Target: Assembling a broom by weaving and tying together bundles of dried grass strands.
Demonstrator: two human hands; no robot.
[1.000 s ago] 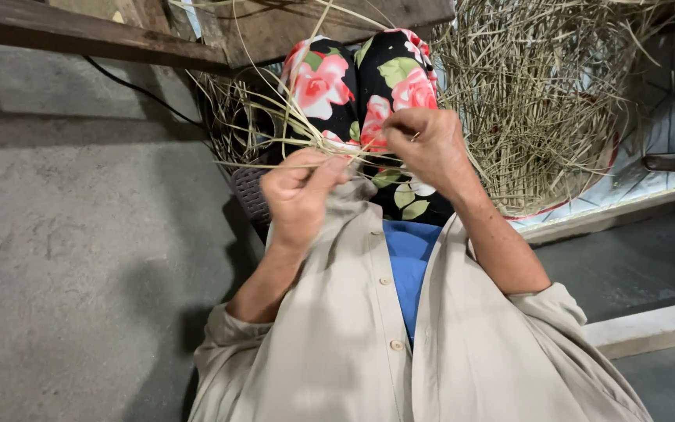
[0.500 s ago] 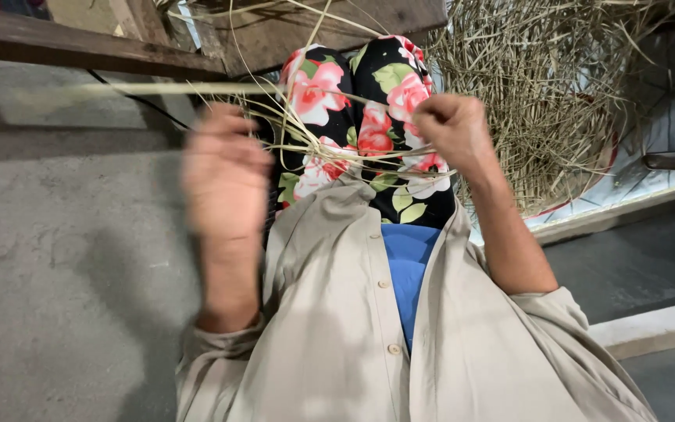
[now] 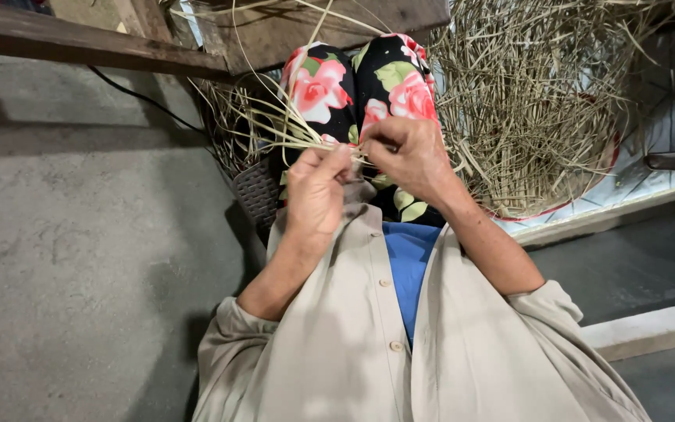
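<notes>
Left to right. Concrete floor (image 3: 80,258) on the left, dark wooden beam (image 3: 80,39) across the top, black cable (image 3: 142,98) running under it. A small dark woven piece (image 3: 258,191) sits by the left knee.

Left hand (image 3: 318,191) is closed, thumb and fingers pinched on a bundle of pale straw strands (image 3: 291,129) that fan up and left from the grip. Bundle sits over the lap, above the floral trousers (image 3: 357,86), right between both hands.

Right hand (image 3: 409,156) is curled shut on the same strands, touching the left hand at the pinch point. Looks like twisting or plaiting, though the crossing itself is hidden by the fingers.

To do it well, my read:
- keep both pinches tight and close together so the twist can't unwind
- hold even tension on the loose ends
- feed fresh strands in from the fan side, one at a time
- keep strays out of the grip

Far right: big loose straw pile (image 3: 541,101) on a red-rimmed tray (image 3: 587,195), near the right knee, within reach.
</notes>
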